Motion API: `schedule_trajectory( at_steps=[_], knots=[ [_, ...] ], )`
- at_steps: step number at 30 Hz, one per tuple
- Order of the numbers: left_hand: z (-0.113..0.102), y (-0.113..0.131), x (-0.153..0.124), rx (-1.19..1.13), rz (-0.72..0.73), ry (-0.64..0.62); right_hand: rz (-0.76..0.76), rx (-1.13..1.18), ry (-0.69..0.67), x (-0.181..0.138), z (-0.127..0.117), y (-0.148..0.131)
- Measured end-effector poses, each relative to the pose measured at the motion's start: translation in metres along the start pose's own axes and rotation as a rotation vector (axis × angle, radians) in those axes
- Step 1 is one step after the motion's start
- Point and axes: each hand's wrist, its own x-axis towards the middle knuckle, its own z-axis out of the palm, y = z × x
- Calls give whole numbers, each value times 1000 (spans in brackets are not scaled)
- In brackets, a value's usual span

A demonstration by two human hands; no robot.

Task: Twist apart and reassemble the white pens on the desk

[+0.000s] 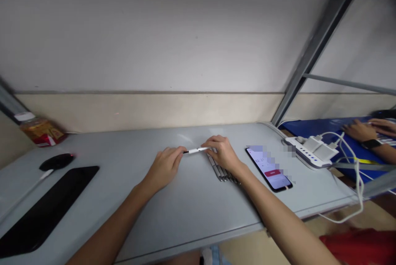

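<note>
A white pen (197,150) lies level between my two hands above the grey table (192,207). My left hand (165,166) pinches its dark tip end. My right hand (223,152) grips the other end with curled fingers. Under my right wrist lie several grey pens (221,171) side by side on the table.
A lit phone (268,168) lies right of my hand, with a white power strip (309,151) and cables beyond it. A black pad (46,207), a black mouse (56,161) and a snack jar (41,131) are at the left. Another person's hands (368,130) rest on a blue surface at far right.
</note>
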Motion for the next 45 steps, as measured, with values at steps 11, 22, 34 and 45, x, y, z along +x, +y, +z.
schedule_trajectory(
  at_steps=[11, 22, 34, 45],
  knots=[
    [1, 0, -2, -53, 7, -58, 116, 411, -33, 2, 1, -13],
    [-4, 1, -1, -66, 18, -14, 239, 550, -216, 2, -7, -12],
    [-5, 2, -2, -76, 64, 2, 268, 500, -233, 1, -11, -14],
    [-6, 2, -2, -85, 51, -10, 207, 513, -196, 2, -12, -15]
  ],
)
